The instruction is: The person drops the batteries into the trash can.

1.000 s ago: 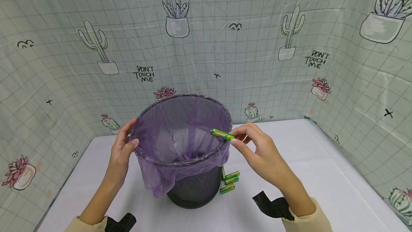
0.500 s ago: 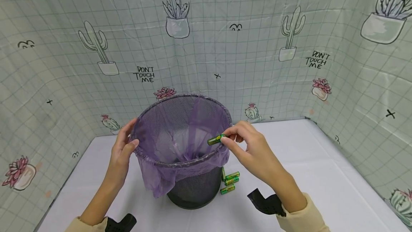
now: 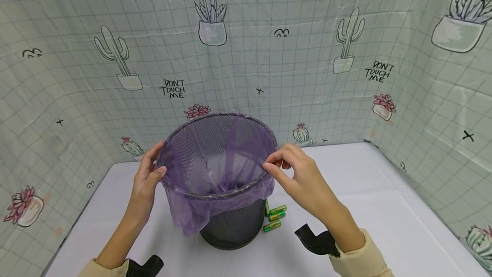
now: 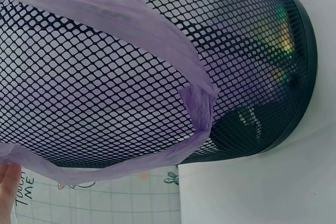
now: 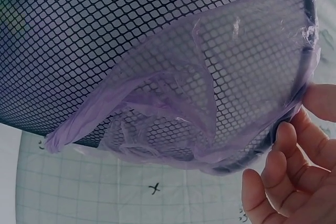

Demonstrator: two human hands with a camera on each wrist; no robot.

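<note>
A black mesh wastebasket (image 3: pixel 230 225) with a purple bin liner (image 3: pixel 188 213) folded over its rim stands in the middle. My left hand (image 3: pixel 145 178) grips the rim at the left, thumb on the near side; just its fingertips (image 4: pixel 9 182) enter the left wrist view. At the opposite rim is my right hand (image 3: pixel 297 172), thumb and index tips close together over the edge, no battery visible between them. Its bent fingers (image 5: pixel 273 171) show beside the lined rim in the right wrist view. Several green batteries (image 3: pixel 272 225) lie right of the basket's base.
The white tabletop (image 3: pixel 346 191) carries everything. A grid-patterned cloth (image 3: pixel 246 67) with cactus drawings rises behind and at both sides. Blurred green and yellow patches show through the mesh (image 4: pixel 281 35) low in the basket. Black wrist mounts (image 3: pixel 317 240) stick out from the sleeves.
The battery pinched by my right hand has left its fingers and gone from sight at the basket's opening. Before that, the hand shifted slightly left. The left hand has stayed put.
</note>
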